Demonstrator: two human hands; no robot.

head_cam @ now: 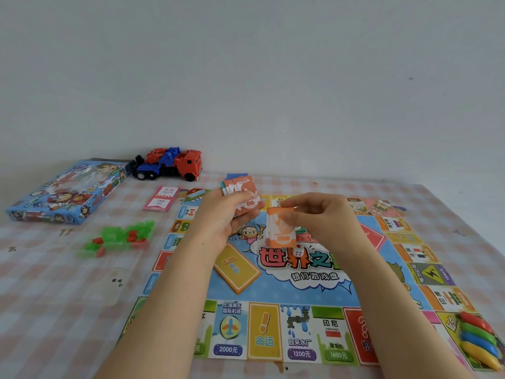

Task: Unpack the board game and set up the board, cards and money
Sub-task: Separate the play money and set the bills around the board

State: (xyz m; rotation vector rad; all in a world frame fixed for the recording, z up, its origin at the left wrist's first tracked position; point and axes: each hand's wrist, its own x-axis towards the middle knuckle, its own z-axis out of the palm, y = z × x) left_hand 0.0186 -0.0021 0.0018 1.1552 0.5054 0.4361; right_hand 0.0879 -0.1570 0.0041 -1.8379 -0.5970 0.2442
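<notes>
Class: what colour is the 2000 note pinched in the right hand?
The 2000 note is orange and white; the head view shows it.

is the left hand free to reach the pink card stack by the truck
Probably not: nothing blocks the way to the pink card stack, but the left hand grips play money, so it is full.
</notes>
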